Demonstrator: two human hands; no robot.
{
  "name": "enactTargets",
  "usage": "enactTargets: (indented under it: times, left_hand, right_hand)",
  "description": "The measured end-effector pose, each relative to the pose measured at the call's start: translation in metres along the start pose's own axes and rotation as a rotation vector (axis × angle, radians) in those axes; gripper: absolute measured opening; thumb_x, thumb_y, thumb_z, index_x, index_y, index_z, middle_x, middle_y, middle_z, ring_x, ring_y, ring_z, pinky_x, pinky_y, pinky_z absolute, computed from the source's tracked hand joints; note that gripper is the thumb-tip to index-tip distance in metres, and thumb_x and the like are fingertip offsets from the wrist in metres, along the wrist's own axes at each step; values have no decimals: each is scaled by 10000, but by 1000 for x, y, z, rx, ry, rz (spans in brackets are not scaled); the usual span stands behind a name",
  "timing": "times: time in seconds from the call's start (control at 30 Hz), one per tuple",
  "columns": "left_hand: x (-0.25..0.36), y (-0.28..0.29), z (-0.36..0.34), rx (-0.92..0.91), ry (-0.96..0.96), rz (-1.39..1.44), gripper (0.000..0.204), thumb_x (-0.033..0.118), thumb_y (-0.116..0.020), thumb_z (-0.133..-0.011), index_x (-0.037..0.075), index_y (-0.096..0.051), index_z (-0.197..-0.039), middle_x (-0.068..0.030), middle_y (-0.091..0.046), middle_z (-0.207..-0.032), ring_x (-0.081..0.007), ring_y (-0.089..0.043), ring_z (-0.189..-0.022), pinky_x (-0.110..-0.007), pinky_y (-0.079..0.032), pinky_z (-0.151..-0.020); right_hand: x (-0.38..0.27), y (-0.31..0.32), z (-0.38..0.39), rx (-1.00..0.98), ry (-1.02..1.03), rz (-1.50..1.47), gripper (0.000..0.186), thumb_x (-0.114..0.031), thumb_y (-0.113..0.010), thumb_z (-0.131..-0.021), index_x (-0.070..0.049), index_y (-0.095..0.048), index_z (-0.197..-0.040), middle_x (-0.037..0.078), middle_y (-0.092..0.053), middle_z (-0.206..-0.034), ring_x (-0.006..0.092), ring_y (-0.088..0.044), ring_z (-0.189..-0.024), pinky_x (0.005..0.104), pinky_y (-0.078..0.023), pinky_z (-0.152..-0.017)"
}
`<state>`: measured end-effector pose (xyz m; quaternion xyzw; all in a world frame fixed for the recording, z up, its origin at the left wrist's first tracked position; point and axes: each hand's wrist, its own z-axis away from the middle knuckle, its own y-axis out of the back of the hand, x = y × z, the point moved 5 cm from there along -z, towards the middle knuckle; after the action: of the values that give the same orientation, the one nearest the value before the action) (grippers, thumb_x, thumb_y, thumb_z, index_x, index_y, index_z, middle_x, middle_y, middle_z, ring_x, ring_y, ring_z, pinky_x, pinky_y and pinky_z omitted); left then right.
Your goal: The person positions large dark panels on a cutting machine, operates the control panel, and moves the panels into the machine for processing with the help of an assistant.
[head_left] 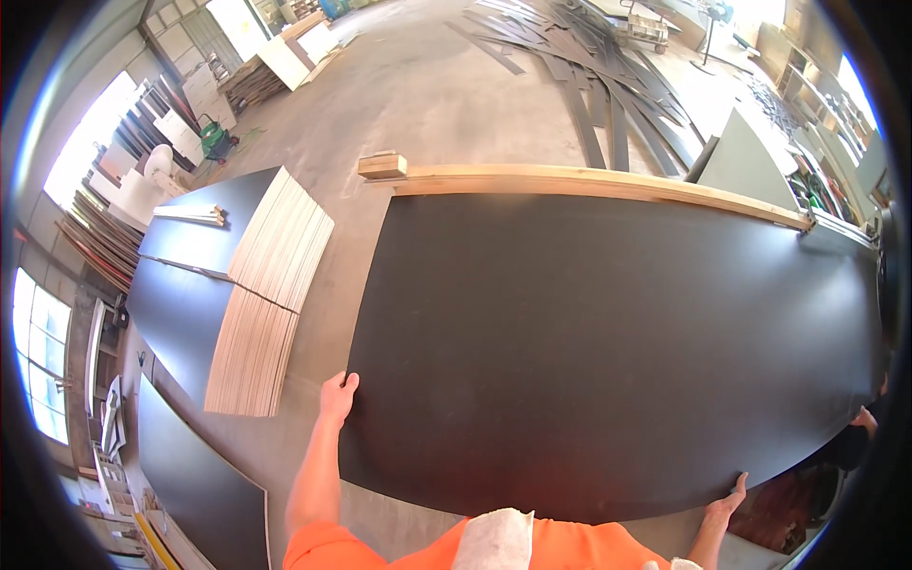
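A large dark panel [608, 351] is seen lying flat across the middle of the view, filling most of it from left to right. Its near left corner is gripped by the left hand [337, 394], the fingers curled over the edge and the thumb resting on the top face. The near edge further right is held by the right hand [730, 496], the fingers laid against the rim of the panel. The panel thus lies between the two hands and stretches away from them. Along its far edge a long pale wooden strip [608, 182] is set, with a small wooden block [382, 165] at its left end. At the far right edge of the panel another person's hand [863, 418] is seen touching it. To the left, well apart from the left hand, stacks of dark-faced boards [252, 285] with pale edges are laid on the concrete floor [418, 85]. Dark strips [608, 85] are scattered on the floor beyond.
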<state>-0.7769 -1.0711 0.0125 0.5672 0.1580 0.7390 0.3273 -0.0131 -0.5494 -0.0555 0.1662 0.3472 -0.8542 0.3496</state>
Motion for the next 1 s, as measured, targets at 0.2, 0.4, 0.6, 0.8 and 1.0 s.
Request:
enactTargets:
  times: [0.2, 0.4, 0.6, 0.8, 1.0]
  left_hand:
    - [23, 0, 12, 38, -36, -60, 348, 207, -654, -942, -36, -479, -764, -27, -452, -670, -122, -381, -677, -323, -392, -630]
    - [18, 3, 12, 69, -62, -80, 386, 202, -668, -931, -18, -419, -732, -19, -365, -641, -119, -331, -634, -342, -336, -566]
    - [16, 3, 14, 94, -60, -10, 307, 202, -663, -935, -61, -558, -818, -58, -563, -673, -123, -439, -657, -337, -419, -624]
    - [13, 0, 17, 57, -14, 27, 261, 179, -661, -936, -64, -602, -863, -47, -597, -711, -109, -473, -690, -324, -436, -656]
    - [11, -7, 6, -7, -89, 101, 304, 195, -673, -918, -40, -534, -784, -7, -460, -676, -96, -408, -693, -318, -396, -626]
  right_hand:
    - [-5, 5, -8, -61, 28, 23, 541, -426, -641, -946, -36, -571, -1314, 98, -586, -1336, 321, -537, -1207, 459, -403, -1088]
    - [-11, 15, -19, -5, 56, 45, 535, -444, -624, -955, -42, -583, -1306, 97, -608, -1311, 314, -556, -1179, 455, -408, -1074]
    - [-24, 33, -41, 6, 104, 81, 543, -451, -634, -946, -50, -582, -1309, 85, -598, -1332, 313, -543, -1200, 449, -393, -1087]
    - [-35, 43, -56, 38, 111, 130, 557, -464, -630, -945, -56, -579, -1320, 83, -590, -1346, 308, -531, -1221, 450, -369, -1108]
    - [-31, 33, -35, 37, 152, 137, 566, -448, -617, -956, -46, -557, -1351, 84, -570, -1377, 309, -524, -1235, 442, -356, -1123]
